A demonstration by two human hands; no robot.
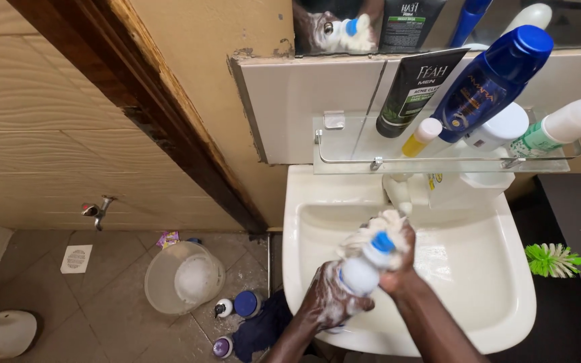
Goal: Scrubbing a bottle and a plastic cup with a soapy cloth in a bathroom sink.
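- Fingers (344, 306) of the left hand (327, 302) wrap closed around the lower body of the small white plastic bottle with a blue cap (366, 265); fingers of the right hand (398, 259) curl shut around its upper part, just beyond the cap, pressing a lathered white sponge or cloth (381, 225) against it.
- Bottle position: tilted, held between both sets of fingers above the basin of the white ceramic sink (506, 302), not touching it.
- Risk, slip: both hands and the bottle carry soap foam, so the grip is judged weak; a slip would drop the bottle into the basin below the fingers.
- Risk, shelf: the glass wall shelf (344, 144) sits just beyond the fingertips, loaded with leaning containers, including a large blue bottle (489, 84) and a black tube (415, 87); a raised elbow or hand could knock them down.
- Risk, floor: a clear plastic bucket (183, 277) and small items stand on the tiles left of the left fingers; splashed foam could make the tiles slick.
- Hidden: the tap is mostly concealed behind the foam and right fingers; water flow cannot be determined.
- Hidden: the material in the right hand is foam-covered and blurred; its type is unclear.
- Cut off: the green brush (551, 260), right of the fingers, runs out of frame.
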